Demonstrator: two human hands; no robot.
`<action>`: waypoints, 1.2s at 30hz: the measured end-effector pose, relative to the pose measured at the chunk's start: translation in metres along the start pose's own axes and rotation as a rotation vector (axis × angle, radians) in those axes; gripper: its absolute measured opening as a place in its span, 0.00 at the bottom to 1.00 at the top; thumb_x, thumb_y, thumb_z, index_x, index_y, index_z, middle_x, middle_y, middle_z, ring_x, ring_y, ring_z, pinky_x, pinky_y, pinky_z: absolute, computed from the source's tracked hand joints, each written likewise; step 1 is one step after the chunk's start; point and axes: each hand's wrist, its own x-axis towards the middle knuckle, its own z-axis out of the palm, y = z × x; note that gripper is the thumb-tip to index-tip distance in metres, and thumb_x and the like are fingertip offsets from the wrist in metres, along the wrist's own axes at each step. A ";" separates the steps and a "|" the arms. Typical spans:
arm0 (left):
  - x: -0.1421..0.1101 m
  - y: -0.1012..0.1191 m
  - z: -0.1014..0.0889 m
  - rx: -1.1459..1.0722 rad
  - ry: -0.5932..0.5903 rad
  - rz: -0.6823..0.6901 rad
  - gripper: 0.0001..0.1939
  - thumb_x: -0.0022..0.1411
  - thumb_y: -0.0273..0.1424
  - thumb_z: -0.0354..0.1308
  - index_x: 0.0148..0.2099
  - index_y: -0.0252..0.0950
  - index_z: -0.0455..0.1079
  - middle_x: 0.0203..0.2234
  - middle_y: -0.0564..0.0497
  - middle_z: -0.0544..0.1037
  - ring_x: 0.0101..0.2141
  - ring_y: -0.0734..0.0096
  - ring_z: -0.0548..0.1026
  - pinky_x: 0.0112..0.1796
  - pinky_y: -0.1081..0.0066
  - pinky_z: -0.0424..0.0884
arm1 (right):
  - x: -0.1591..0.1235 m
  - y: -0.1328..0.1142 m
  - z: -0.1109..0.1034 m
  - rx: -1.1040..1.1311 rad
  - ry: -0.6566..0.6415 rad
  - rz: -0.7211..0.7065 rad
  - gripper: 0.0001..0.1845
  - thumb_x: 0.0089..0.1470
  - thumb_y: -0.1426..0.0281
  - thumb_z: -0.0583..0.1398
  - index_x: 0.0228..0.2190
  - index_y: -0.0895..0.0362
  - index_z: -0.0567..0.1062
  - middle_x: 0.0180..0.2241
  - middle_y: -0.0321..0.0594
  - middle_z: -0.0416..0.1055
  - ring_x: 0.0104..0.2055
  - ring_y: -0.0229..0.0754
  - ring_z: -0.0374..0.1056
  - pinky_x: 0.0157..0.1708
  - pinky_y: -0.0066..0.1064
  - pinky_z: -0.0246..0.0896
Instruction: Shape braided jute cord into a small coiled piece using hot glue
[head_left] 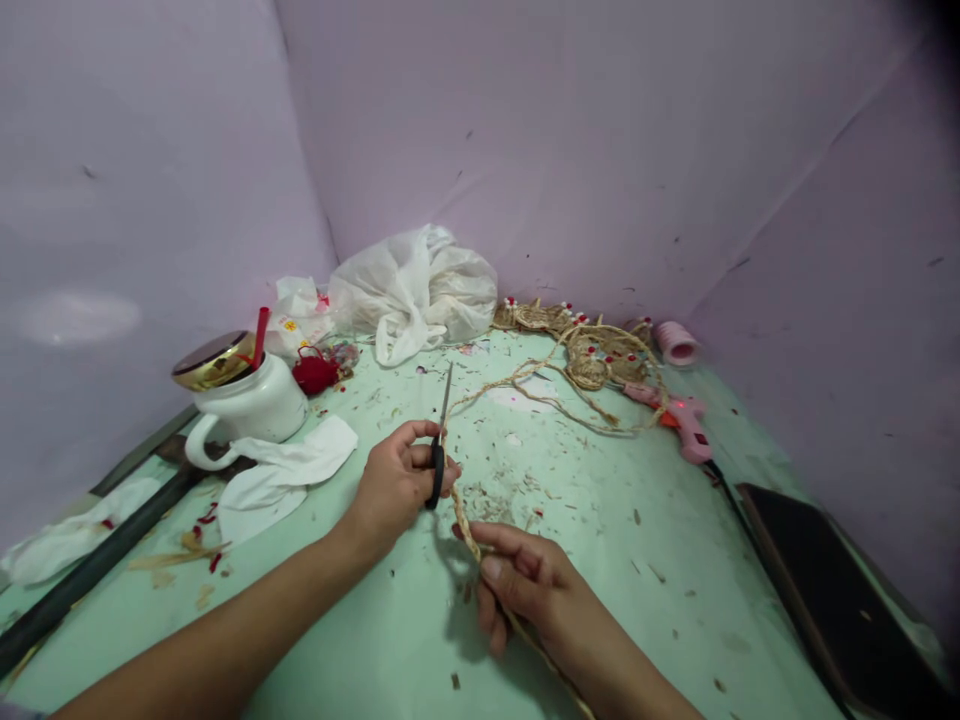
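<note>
My left hand (401,485) is closed on a pair of black-handled scissors (437,470), whose narrow metal blades point up and away. A braided straw cord (466,530) runs past the scissors and through my right hand (525,580), pinched between thumb and fingers. Beyond my hands the cord curves back toward the woven straw pieces (592,355) at the rear. Its near end trails under my right wrist and out of the bottom of the view.
A white mug (262,400) and white cloth (289,475) lie left, near a hammer-like tool's dark handle (105,560). A white plastic bag (420,285) sits at the back. A pink glue gun (686,425), pink spool (676,343) and dark phone-like slab (832,590) are right. Scraps litter the green tabletop (600,500).
</note>
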 end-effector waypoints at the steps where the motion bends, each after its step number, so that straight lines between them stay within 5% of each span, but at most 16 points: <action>1: 0.000 -0.001 0.000 0.051 0.009 0.023 0.23 0.40 0.27 0.64 0.40 0.36 0.60 0.19 0.57 0.71 0.19 0.79 0.66 0.20 0.79 0.60 | 0.000 0.000 0.000 -0.008 0.002 0.006 0.33 0.41 0.53 0.63 0.43 0.64 0.71 0.15 0.34 0.67 0.13 0.31 0.59 0.16 0.23 0.49; 9: 0.004 -0.013 -0.006 0.545 0.018 0.274 0.16 0.50 0.24 0.55 0.42 0.40 0.60 0.20 0.61 0.67 0.21 0.79 0.64 0.23 0.79 0.60 | -0.004 -0.004 0.002 -0.159 0.040 -0.118 0.19 0.48 0.56 0.60 0.29 0.61 0.74 0.15 0.32 0.63 0.18 0.31 0.56 0.20 0.24 0.50; 13: 0.012 -0.012 -0.010 0.596 -0.090 0.222 0.13 0.50 0.24 0.54 0.41 0.39 0.62 0.17 0.62 0.64 0.19 0.80 0.61 0.21 0.80 0.58 | -0.004 -0.001 0.002 -0.117 0.063 -0.113 0.19 0.48 0.55 0.60 0.29 0.61 0.74 0.15 0.32 0.63 0.17 0.30 0.56 0.20 0.24 0.50; 19: 0.018 0.002 -0.023 0.563 0.098 0.323 0.15 0.50 0.27 0.57 0.43 0.36 0.66 0.27 0.55 0.72 0.29 0.76 0.71 0.32 0.77 0.67 | 0.001 0.003 0.002 0.134 0.217 -0.061 0.18 0.43 0.56 0.64 0.28 0.59 0.73 0.19 0.34 0.66 0.18 0.31 0.59 0.19 0.23 0.54; 23: 0.010 0.008 -0.019 0.569 0.032 0.264 0.14 0.50 0.27 0.57 0.42 0.36 0.67 0.24 0.57 0.72 0.26 0.77 0.71 0.28 0.79 0.67 | 0.004 0.006 0.000 0.164 0.294 -0.134 0.16 0.40 0.59 0.66 0.24 0.59 0.74 0.26 0.38 0.67 0.23 0.34 0.62 0.19 0.25 0.60; 26: 0.002 0.006 -0.013 0.642 -0.050 0.245 0.14 0.50 0.24 0.54 0.42 0.37 0.68 0.23 0.58 0.73 0.25 0.78 0.71 0.27 0.80 0.67 | 0.005 0.006 -0.002 0.136 0.303 -0.111 0.11 0.44 0.64 0.63 0.30 0.59 0.75 0.22 0.35 0.65 0.17 0.31 0.58 0.16 0.23 0.56; 31: -0.007 -0.004 -0.010 0.766 -0.110 0.225 0.17 0.52 0.23 0.51 0.44 0.42 0.66 0.26 0.59 0.75 0.27 0.77 0.73 0.30 0.79 0.68 | 0.005 -0.001 -0.005 0.186 0.313 -0.064 0.21 0.40 0.71 0.61 0.41 0.57 0.75 0.26 0.36 0.67 0.17 0.30 0.56 0.11 0.21 0.51; 36: -0.015 -0.007 -0.009 1.073 -0.106 0.537 0.19 0.52 0.24 0.50 0.47 0.46 0.63 0.33 0.57 0.77 0.31 0.72 0.75 0.34 0.73 0.69 | 0.006 -0.013 -0.017 0.230 0.366 0.082 0.19 0.37 0.72 0.59 0.36 0.58 0.77 0.17 0.29 0.58 0.13 0.25 0.44 0.11 0.19 0.37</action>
